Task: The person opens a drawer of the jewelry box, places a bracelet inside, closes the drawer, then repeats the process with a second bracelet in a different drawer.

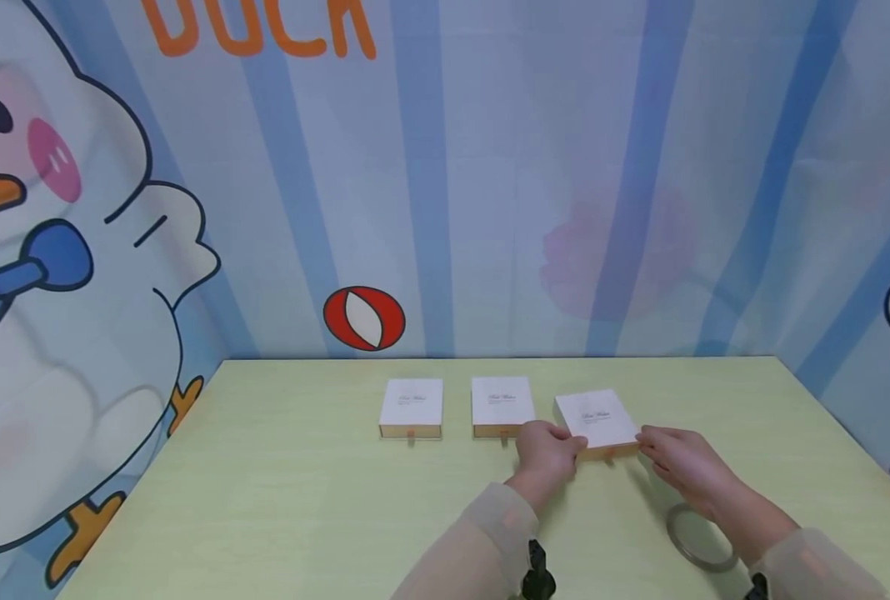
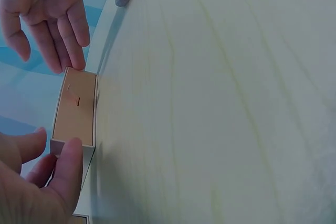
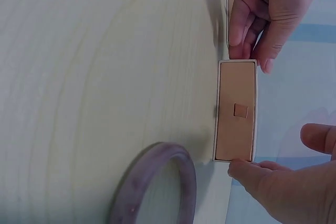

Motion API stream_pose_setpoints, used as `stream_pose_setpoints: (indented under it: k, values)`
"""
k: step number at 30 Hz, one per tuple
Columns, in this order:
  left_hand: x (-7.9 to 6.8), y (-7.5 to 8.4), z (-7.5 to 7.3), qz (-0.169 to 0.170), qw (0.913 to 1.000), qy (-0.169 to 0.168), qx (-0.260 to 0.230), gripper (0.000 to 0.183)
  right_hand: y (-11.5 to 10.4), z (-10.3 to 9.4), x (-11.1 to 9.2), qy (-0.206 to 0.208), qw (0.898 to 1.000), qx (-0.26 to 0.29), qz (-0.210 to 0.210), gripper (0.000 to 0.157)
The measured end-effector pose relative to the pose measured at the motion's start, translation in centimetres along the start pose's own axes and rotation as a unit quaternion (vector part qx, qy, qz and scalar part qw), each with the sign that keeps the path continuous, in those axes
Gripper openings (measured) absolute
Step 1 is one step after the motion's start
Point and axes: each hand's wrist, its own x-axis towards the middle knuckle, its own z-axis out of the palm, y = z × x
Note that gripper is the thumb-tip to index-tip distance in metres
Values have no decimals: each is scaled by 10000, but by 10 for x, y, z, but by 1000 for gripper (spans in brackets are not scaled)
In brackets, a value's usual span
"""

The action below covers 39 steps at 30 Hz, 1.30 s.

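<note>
A white drawer box with dark script on its lid and a tan front lies between my two hands, turned at an angle on the table. At its front left corner, my left hand holds it, thumb at the top and fingers against the end. Fairly straight fingers of my right hand touch the opposite end, with the thumb apart from the box. A small ribbon tab shows on the tan front. Just below the right wrist shows a greyish-purple bangle, partly covered by the forearm in the head view.
Two matching white boxes stand in a row to the left, a middle box right beside my left hand and another box farther left. The pale wood-grain table ends at a striped blue backdrop printed with a duck.
</note>
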Motion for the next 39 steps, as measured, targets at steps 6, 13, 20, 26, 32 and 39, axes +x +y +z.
stream_pose_setpoints:
  k: [6,13,20,26,32,39]
  values:
    - [2,-5,2,-210,9996,-106,-179,18,2,0,-1,4,10000,51,18,64]
    - [1,-6,-1,-508,9981,-353,19,21,9,-4,-2,255,9994,-237,-56,61]
    - [0,-3,-5,-406,9972,-436,448,17,15,0,-1,685,9976,19,-90,49]
    - [4,-2,-6,-287,9957,-448,759,22,12,12,1,437,9983,333,183,49]
    - [7,-1,-4,-285,9951,-431,847,23,9,19,7,353,9980,240,471,41]
    - [10,1,1,-136,9955,-440,833,23,7,20,16,385,9973,135,615,35]
